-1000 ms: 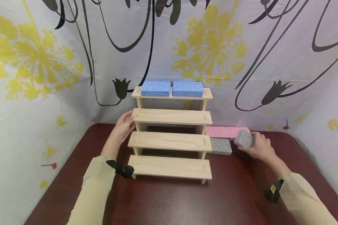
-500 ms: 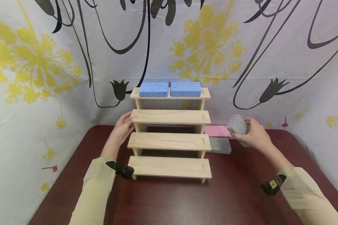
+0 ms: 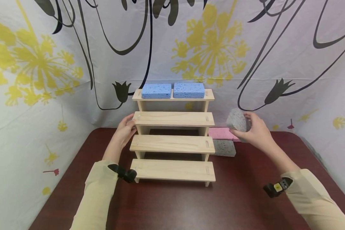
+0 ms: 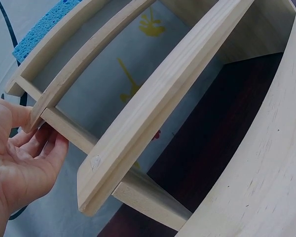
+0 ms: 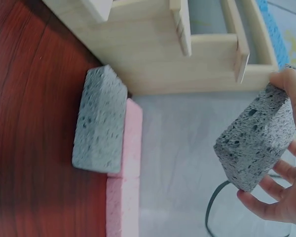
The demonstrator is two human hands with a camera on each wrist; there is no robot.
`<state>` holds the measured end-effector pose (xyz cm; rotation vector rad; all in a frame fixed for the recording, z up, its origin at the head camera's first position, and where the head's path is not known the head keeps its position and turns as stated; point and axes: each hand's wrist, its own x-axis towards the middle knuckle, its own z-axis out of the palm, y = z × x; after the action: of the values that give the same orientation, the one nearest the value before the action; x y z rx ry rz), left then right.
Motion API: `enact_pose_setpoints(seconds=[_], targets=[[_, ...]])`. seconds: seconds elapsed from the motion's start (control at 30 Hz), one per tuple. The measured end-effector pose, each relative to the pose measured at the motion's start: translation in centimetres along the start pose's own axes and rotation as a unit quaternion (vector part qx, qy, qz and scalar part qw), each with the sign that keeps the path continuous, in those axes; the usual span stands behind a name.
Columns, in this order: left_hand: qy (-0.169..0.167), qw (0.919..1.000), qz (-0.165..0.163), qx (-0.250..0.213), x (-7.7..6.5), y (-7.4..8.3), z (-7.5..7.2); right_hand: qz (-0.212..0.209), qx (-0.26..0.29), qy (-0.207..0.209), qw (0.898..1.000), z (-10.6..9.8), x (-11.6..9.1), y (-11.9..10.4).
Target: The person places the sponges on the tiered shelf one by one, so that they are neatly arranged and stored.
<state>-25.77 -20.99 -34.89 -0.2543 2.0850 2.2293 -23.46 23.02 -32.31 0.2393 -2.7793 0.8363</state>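
Note:
My right hand (image 3: pixel 258 134) holds a grey speckled sponge (image 3: pixel 236 120) in the air, right of the light wooden step shelf (image 3: pixel 172 143). In the right wrist view, thumb and fingers grip this sponge (image 5: pixel 256 138) by its edges, and it is tilted. My left hand (image 3: pixel 123 132) grips the left end of the shelf's second step from the top, thumb at the board's end and fingers curled beneath it in the left wrist view. Two blue sponges (image 3: pixel 156 91) lie side by side on the top step.
A second grey sponge (image 3: pixel 225 149) lies on the dark red table (image 3: pixel 172 204) against the shelf's right side. Behind it sit two pink sponges (image 5: pixel 133 133) end to end, by the patterned cloth wall (image 3: pixel 166 57). The lower three steps bear nothing.
My right hand has lifted the grey sponge from near the pink sponges, up and to the left toward the shelf. The left hand has kept its hold on the step's end.

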Motion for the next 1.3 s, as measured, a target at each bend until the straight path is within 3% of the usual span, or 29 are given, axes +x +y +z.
enact_pose_setpoints(seconds=[0.3, 0.97, 1.17, 1.3], targets=[[0.0, 1.0, -0.003, 0.003, -0.1, 0.0, -0.1, -0.051, -0.008, 0.042, 0.998, 0.3, 0.2, -2.8], [-0.001, 0.9999, 0.003, -0.01, 0.0, 0.0, -0.2, -0.128, -0.042, 0.027, 0.99, 2.2, 2.2, -7.6], [-0.001, 0.9997, 0.003, -0.024, 0.1, 0.0, -0.3, -0.139, -0.018, 0.036, 0.99, 2.9, 2.6, -9.0], [-0.002, 0.9998, 0.001, -0.019, 0.2, -0.1, -0.3, -0.159, -0.039, 0.042, 0.986, 3.3, 2.8, -9.6]])
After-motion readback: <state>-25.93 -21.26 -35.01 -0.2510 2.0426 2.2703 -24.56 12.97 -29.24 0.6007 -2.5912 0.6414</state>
